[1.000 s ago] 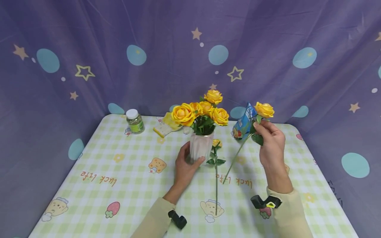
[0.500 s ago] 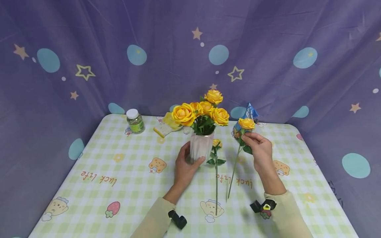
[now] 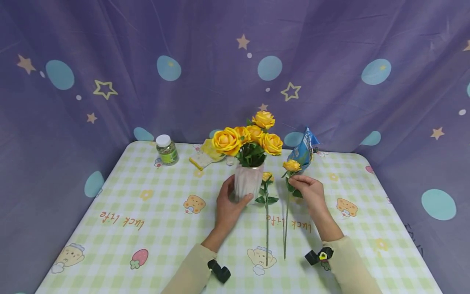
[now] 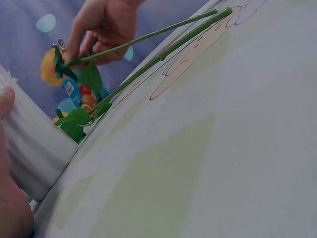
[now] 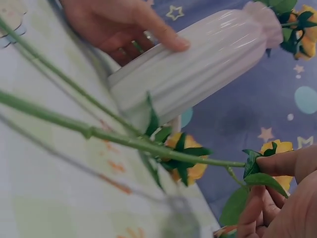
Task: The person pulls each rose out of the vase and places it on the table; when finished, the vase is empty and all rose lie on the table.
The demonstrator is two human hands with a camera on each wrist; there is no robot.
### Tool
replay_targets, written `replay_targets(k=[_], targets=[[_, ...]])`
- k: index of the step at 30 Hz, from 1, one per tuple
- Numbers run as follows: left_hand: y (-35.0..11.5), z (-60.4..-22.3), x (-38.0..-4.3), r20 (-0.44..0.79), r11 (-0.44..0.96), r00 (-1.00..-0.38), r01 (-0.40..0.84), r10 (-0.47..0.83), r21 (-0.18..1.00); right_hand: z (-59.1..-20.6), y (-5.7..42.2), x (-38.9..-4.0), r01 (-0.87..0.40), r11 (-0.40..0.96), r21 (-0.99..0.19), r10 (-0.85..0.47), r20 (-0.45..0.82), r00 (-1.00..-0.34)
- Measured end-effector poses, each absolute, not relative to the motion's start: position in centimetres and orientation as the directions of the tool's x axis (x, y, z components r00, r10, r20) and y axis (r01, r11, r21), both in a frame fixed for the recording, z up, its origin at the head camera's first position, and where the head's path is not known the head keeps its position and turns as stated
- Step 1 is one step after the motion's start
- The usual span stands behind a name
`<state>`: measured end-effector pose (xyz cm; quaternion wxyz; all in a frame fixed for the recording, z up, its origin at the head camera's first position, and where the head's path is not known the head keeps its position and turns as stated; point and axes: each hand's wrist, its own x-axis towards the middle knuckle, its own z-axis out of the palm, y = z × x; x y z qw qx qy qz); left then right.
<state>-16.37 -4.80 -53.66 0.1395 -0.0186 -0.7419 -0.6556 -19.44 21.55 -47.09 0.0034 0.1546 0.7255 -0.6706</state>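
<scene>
- Vase (image 3: 248, 181), pale and fluted, standing upright on the checked counter (image 3: 165, 253); five yellow roses (image 3: 253, 136) countable above its mouth, seen whole in the head view only.
- Left hand (image 3: 229, 206): curled round the vase's lower part, thumb across the front; the head view hides the other fingertips behind the vase, and the left wrist view gives only a cut-off portion at its edge.
- Right hand (image 3: 310, 195): thumb and fingers closed in a pinch just under the bloom of a held rose (image 3: 292, 165), right of the vase; the right wrist view shows the pinch closely, with the hand cut off at the frame edge.
- Second rose (image 3: 267, 177): lying on the counter just beside the vase, stem towards the person; its bloom is small from the head, clearer from the right wrist, though partly crossed by the held stem.
- Stem tip of the held rose: in the head and left wrist views; contact with the counter cannot be told.
- Jar (image 3: 167, 151), white-lidded, and yellow-and-white item (image 3: 208, 154), rear left: head view only; the latter partly covered by blooms, its nature unclear.
- Blue packet (image 3: 302, 152), rear right: lower part overlapped by the held rose.
</scene>
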Motion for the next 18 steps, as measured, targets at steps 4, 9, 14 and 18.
replay_targets(k=[4,9,14,18], targets=[[-4.8,-53.8,-16.4,0.228,0.134,-0.961,0.208,-0.157,0.969,-48.3,21.3,-19.6,0.230,0.071,-0.971,0.216,-0.210,-0.954],[-4.8,-53.7,-16.4,0.227,0.141,-0.961,0.206,-0.156,0.968,-49.4,21.0,-19.9,0.278,0.140,-0.950,0.238,-0.240,-0.941],[-4.8,-53.6,-16.3,0.227,0.154,-0.961,0.203,-0.157,0.967,-50.4,20.7,-20.4,0.283,0.200,-0.938,0.258,-0.228,-0.939],[-4.8,-53.6,-16.3,0.222,0.154,-0.962,0.198,-0.158,0.968,-50.9,20.2,-20.6,0.269,0.271,-0.924,0.275,-0.193,-0.942]])
